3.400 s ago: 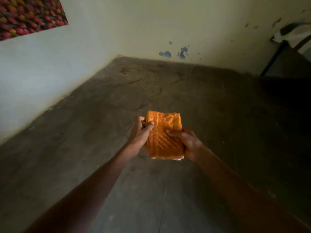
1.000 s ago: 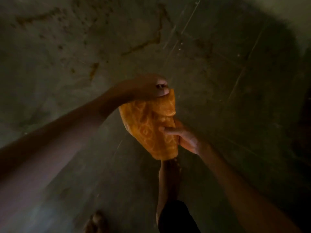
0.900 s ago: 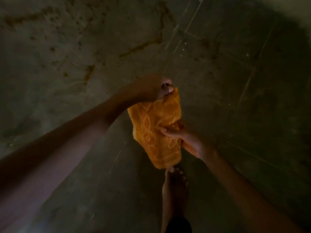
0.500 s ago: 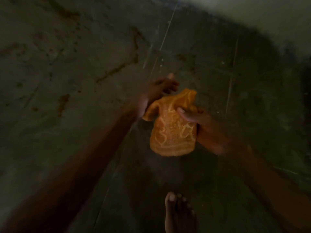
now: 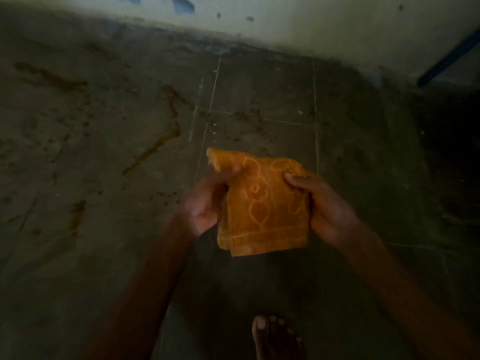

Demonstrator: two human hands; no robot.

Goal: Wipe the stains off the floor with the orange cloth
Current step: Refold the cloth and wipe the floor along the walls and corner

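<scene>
The orange cloth, folded and patterned, hangs above the floor between both hands. My left hand grips its left edge and my right hand grips its right edge, thumb on top. Brown stains mark the dark concrete floor: a long streak ahead left of the cloth, a smear at far left, a blotch at left and several small spots just beyond the cloth.
A pale wall with chipped blue paint runs along the top. A blue leg or bar slants at the upper right, with deep shadow below it. My bare foot stands at the bottom centre.
I have walked up to the stained patch near the wall and the view has tilted down. The cloth went from hanging lengthwise to being held flat by both side edges.
</scene>
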